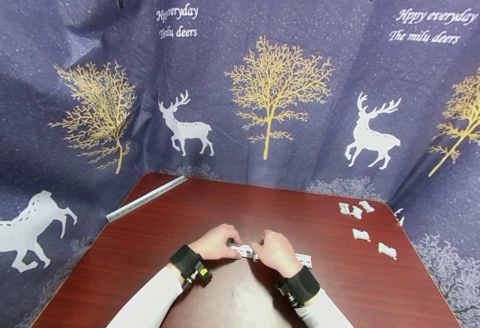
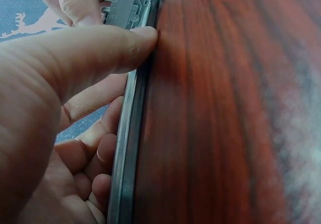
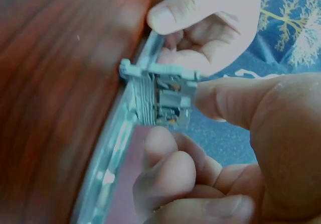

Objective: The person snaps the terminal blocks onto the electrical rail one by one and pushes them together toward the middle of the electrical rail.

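Observation:
A slotted metal DIN rail (image 1: 304, 260) lies crosswise near the table's middle, between both hands. My left hand (image 1: 213, 243) grips it near its left part, thumb along the near edge and fingers behind, as the left wrist view shows. A grey terminal block (image 3: 173, 98) sits across the rail, just beyond the left thumb tip. My right hand (image 1: 276, 251) holds this block, its thumb against the outer face and the fingers curled close by. In the head view the right hand hides most of the block. Whether the block is fully clipped on, I cannot tell.
Another slotted rail (image 1: 147, 198) lies slanted along the table's left edge. Several small whitish pieces, among them one piece (image 1: 360, 234) and another (image 1: 387, 250), are scattered on the right side. A dark curtain (image 1: 223, 173) with deer and trees hangs behind the table.

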Motion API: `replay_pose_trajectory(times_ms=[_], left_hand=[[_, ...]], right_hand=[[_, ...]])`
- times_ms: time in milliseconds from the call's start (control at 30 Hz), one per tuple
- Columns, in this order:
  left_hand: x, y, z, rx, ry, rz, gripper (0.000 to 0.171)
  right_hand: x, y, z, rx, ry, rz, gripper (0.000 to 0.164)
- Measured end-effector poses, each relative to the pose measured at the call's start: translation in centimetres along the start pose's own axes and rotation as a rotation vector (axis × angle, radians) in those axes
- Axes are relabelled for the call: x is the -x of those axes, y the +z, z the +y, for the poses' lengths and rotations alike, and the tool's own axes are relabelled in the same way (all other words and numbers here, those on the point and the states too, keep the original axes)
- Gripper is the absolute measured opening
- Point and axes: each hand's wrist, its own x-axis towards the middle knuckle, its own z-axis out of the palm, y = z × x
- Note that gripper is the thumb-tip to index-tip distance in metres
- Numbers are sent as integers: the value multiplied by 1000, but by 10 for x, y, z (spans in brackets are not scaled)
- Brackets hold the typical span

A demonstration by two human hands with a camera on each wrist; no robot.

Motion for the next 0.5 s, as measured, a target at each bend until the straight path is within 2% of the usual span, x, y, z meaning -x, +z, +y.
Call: replay_pose_trajectory(times_ms=[233, 500], left_hand=[[2, -1, 2, 6, 0, -2, 26], [1, -1, 2, -5, -3, 1, 26]], right_hand=[[-3, -12, 13, -13, 41, 54, 32], [1, -29, 50, 15, 75, 87, 32]])
